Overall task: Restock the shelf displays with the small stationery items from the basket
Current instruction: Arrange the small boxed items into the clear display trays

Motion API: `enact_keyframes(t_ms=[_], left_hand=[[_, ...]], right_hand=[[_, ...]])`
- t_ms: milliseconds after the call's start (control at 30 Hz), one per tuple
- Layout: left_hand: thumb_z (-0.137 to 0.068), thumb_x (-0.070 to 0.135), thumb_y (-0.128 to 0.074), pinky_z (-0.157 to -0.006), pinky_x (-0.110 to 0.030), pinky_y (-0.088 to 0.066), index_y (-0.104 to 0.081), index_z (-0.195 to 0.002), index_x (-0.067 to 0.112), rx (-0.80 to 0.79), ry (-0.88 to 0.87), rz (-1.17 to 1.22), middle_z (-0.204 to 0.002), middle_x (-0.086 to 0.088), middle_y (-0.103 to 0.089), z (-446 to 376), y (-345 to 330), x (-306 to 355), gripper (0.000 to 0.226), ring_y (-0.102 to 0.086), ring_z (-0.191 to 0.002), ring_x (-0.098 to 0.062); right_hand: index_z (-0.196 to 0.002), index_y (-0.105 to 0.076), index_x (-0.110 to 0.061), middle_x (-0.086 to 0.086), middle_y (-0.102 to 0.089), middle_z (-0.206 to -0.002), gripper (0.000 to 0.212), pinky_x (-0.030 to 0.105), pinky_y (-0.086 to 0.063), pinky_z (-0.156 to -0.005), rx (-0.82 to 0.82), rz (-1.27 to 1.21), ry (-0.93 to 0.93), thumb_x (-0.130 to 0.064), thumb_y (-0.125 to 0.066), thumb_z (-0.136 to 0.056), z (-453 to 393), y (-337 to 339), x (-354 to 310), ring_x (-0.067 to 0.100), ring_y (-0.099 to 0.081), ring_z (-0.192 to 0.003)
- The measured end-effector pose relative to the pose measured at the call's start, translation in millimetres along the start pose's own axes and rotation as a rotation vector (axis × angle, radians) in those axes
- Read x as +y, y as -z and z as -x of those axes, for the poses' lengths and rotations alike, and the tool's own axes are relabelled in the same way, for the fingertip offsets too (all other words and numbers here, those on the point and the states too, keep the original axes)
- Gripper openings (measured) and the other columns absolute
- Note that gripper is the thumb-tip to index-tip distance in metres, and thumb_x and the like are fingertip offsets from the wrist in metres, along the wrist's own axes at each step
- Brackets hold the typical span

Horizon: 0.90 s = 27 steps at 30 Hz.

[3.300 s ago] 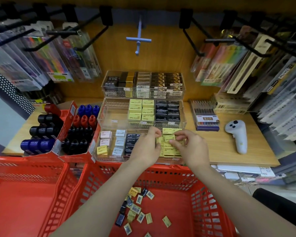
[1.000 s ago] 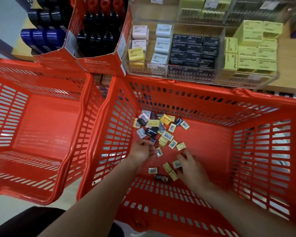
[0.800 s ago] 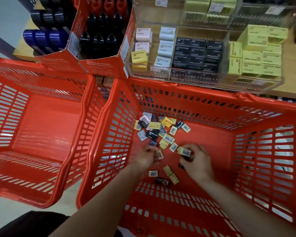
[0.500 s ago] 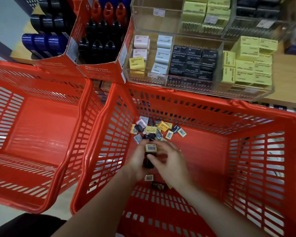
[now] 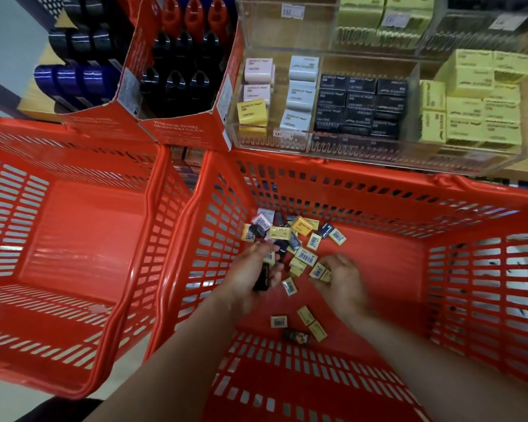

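Two hands work inside my red basket (image 5: 342, 181): my left hand (image 5: 250, 274) grips a dark packet (image 5: 262, 278), my right hand (image 5: 340, 277) curls over yellow ones, grip unclear. Beyond them many packets (image 5: 290, 236) remain; past the basket's far rim, the clear display (image 5: 409, 153) looks partly filled.

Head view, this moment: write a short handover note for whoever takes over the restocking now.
Left hand: down in the right basket, closed on dark small boxes.
Right hand: beside it over the loose boxes; whether it grips one is unclear.
Left basket: nothing visible inside.
Done: clear display tray already holds pink, white, black and yellow rows.
Left: many boxes remain on the basket floor.
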<state>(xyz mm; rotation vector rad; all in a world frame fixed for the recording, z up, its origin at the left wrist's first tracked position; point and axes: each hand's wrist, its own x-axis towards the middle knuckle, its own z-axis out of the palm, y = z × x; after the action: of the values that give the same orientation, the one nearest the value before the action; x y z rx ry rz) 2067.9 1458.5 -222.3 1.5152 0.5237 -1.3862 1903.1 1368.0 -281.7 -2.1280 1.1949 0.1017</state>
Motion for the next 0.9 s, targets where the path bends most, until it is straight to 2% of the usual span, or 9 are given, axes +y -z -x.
enact_keyframes(t_ms=[100, 167, 267, 333, 467, 567, 633, 733, 900], left_hand=[[-0.090, 0.021, -0.070, -0.045, -0.022, -0.048, -0.068, -0.098, 0.016, 0.018, -0.055, -0.221, -0.086, -0.007, -0.066, 7, -10, 4, 0.010, -0.062, -0.062, -0.012], [-0.090, 0.029, -0.071, -0.044, -0.020, -0.044, -0.068, -0.102, 0.014, -0.007, -0.113, -0.398, -0.074, -0.001, -0.061, 22, -21, 6, 0.019, -0.055, -0.052, -0.008], [-0.093, 0.043, -0.065, -0.046, -0.021, -0.041, -0.066, -0.110, 0.015, -0.092, -0.209, -0.639, -0.070, 0.003, -0.052, 61, -39, 20, 0.033, -0.045, -0.049, -0.010], [-0.095, 0.044, -0.060, -0.047, -0.022, -0.040, -0.065, -0.102, 0.019, -0.192, -0.295, -0.707, -0.070, 0.004, -0.049, 97, -55, 34, 0.026, -0.044, -0.056, -0.011], [-0.100, 0.037, -0.054, -0.043, -0.019, -0.037, -0.058, -0.093, 0.014, -0.297, -0.571, -0.823, -0.068, 0.004, -0.042, 178, -91, 69, 0.025, -0.041, -0.057, -0.008], [-0.100, 0.038, -0.053, -0.045, -0.017, -0.039, -0.055, -0.087, 0.017, -0.271, -0.731, -0.918, -0.067, 0.006, -0.042, 230, -109, 89, 0.025, -0.041, -0.060, -0.008], [-0.099, 0.041, -0.054, -0.047, -0.018, -0.039, -0.054, -0.082, 0.021, -0.279, -0.759, -0.886, -0.064, 0.009, -0.043, 255, -113, 97, 0.026, -0.041, -0.062, -0.009], [-0.097, 0.044, -0.056, -0.044, -0.016, -0.036, -0.054, -0.083, 0.021, -0.287, -0.784, -0.795, -0.064, 0.009, -0.043, 272, -116, 104, 0.027, -0.039, -0.060, -0.009], [-0.097, 0.044, -0.056, -0.046, -0.018, -0.037, -0.058, -0.090, 0.025, -0.230, -0.778, -0.780, -0.075, 0.004, -0.043, 265, -125, 116, 0.020, -0.038, -0.063, -0.011]], right_hand=[[-0.094, -0.071, -0.016, -0.010, -0.057, -0.088, 0.027, 0.018, -0.045, -0.071, 0.097, -0.136, -0.019, -0.021, -0.086, -0.072, 6, 22, -3, 0.012, -0.061, -0.080], [-0.094, -0.072, -0.019, -0.014, -0.058, -0.085, 0.028, 0.004, -0.037, -0.066, 0.172, -0.179, -0.006, -0.025, -0.087, -0.070, 12, 45, -13, 0.002, -0.057, -0.073], [-0.092, -0.074, -0.017, -0.009, -0.062, -0.084, 0.031, 0.000, -0.034, -0.067, 0.325, -0.253, 0.066, -0.024, -0.089, -0.066, 23, 92, -42, 0.001, -0.055, -0.070], [-0.090, -0.073, -0.018, -0.009, -0.060, -0.082, 0.030, 0.001, -0.037, -0.070, 0.382, -0.268, 0.153, -0.020, -0.088, -0.064, 34, 130, -64, -0.004, -0.053, -0.069], [-0.096, -0.073, -0.014, -0.004, -0.064, -0.089, 0.033, 0.025, -0.047, -0.078, 0.415, -0.185, 0.323, -0.013, -0.081, -0.064, 59, 211, -107, 0.007, -0.057, -0.077], [-0.106, -0.071, -0.014, -0.006, -0.061, -0.094, 0.039, 0.026, -0.050, -0.080, 0.416, -0.114, 0.443, -0.017, -0.082, -0.069, 80, 267, -129, 0.011, -0.059, -0.087], [-0.111, -0.069, -0.020, -0.014, -0.058, -0.092, 0.045, 0.015, -0.049, -0.077, 0.373, -0.117, 0.481, -0.028, -0.085, -0.070, 91, 300, -132, 0.002, -0.059, -0.085], [-0.099, -0.064, -0.031, -0.020, -0.062, -0.089, 0.041, 0.001, -0.042, -0.065, 0.305, -0.143, 0.370, -0.048, -0.085, -0.067, 94, 344, -118, -0.011, -0.058, -0.085], [-0.080, -0.070, -0.026, -0.011, -0.072, -0.073, 0.027, 0.022, -0.054, -0.066, 0.367, -0.075, 0.056, -0.050, -0.080, -0.073, 65, 384, -80, 0.001, -0.067, -0.075]])
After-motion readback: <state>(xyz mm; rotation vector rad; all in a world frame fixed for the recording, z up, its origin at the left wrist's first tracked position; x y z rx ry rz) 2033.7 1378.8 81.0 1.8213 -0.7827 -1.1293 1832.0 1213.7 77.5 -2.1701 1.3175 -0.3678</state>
